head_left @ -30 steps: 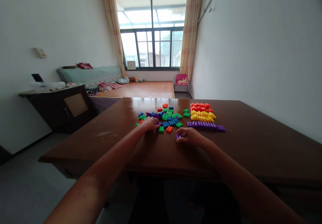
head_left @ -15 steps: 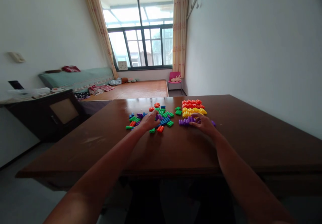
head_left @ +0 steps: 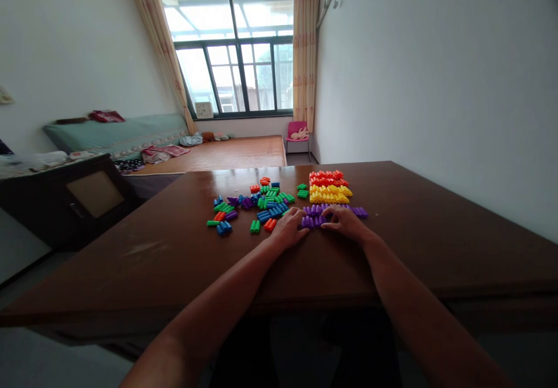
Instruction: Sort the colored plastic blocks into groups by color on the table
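My left hand (head_left: 290, 228) is closed at the left end of a short purple plastic block strip (head_left: 311, 222), thumb and fingers pinching it low on the table. On the strip's right end, my right hand (head_left: 345, 223) has its thumb and curled fingers. Just behind lies a longer purple row (head_left: 320, 208), partly covered by the right hand. Beyond that are a yellow row of blocks (head_left: 329, 197) and a red row of blocks (head_left: 326, 177). Left of my hands spreads a loose pile with green blocks (head_left: 268, 200), blue blocks (head_left: 224, 228), orange blocks (head_left: 270, 224) and some purple ones.
Everything lies on a dark brown table (head_left: 174, 260). A couple of green blocks (head_left: 302, 194) sit between pile and rows. Farther off are a bed (head_left: 244, 150), a pink chair (head_left: 297, 133), a dark cabinet (head_left: 93, 187) and a white wall (head_left: 436, 85) at right.
My left hand has moved right, from the loose pile to the purple strip near my right hand. A short purple strip now lies in front of the purple row. The view has shifted slightly.
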`<state>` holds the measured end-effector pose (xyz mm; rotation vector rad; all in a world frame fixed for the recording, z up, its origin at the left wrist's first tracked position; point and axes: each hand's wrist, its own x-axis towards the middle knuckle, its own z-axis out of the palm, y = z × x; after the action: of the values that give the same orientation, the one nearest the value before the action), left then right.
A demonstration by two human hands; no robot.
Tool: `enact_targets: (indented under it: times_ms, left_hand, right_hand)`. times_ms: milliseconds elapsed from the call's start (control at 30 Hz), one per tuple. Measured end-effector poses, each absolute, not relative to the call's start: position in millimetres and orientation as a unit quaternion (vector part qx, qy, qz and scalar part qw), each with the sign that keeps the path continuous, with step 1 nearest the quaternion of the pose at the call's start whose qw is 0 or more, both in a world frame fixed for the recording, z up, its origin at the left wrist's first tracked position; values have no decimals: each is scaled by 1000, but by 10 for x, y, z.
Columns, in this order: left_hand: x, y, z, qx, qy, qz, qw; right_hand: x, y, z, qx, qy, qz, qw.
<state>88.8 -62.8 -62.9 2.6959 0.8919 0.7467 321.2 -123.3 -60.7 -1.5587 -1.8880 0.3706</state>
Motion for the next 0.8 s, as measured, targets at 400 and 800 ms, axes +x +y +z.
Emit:
enact_targets:
  times_ms: [400,800]
  left_hand:
    - [956,-706,-587,908,328,243,97]
    - [-399,354,-79,809,529,257,-14]
  right_hand:
    - [3193,-1312,-531,-600,-711,113,349]
    - [3205,-1275,-628,-635,-650,-2,417]
